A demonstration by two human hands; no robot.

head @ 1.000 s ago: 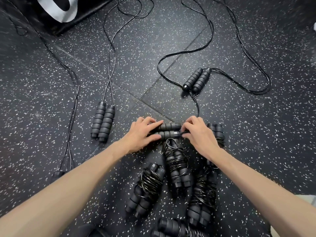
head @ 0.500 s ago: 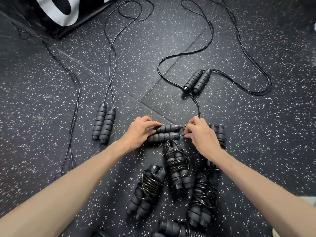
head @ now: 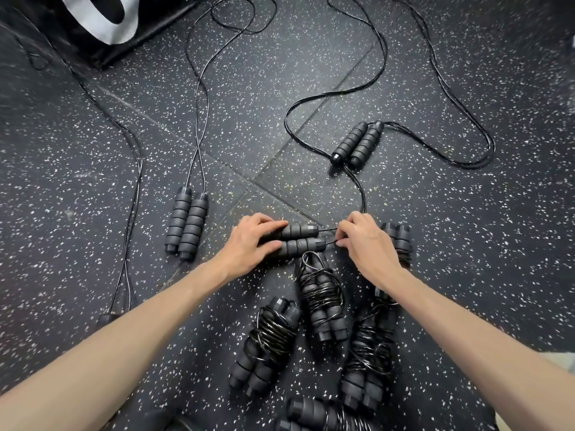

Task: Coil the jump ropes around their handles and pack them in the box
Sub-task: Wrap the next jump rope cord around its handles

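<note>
Since the earlier frames the right hand (head: 367, 244) has drawn slightly away from the handle ends, exposing a short run of black cord between them; the left hand (head: 252, 245) has kept its place.

The left hand grips the held handle pair (head: 298, 237), fingers curled over the far handle and thumb against the near one. The two handles lie side by side, horizontal, on the speckled rubber floor (head: 311, 73). The right hand pinches the cord (head: 331, 234) just beside the handle caps, fingertips closed on it. From that pinch the cord runs away from the person, past a second handle pair (head: 357, 144) lying beyond the held pair, and loops wide across the floor.

All handles are black, ribbed foam cylinders with hard end caps; cords are thin, glossy and black.

Left of the held pair lies a third uncoiled handle pair (head: 186, 223), cords trailing away toward a black box with white lettering (head: 102, 23) at the far left. A further loose cord (head: 137, 169) lies left of that.

Nearer the person than the held pair lie coiled ropes: one bundle (head: 322, 298) touching the held pair's near side, another (head: 267, 342) to its left, a third (head: 367, 353) under the right forearm, and a fourth (head: 317, 415) at the frame's bottom edge. A partly hidden bundle (head: 399, 241) lies just behind the right hand.
</note>
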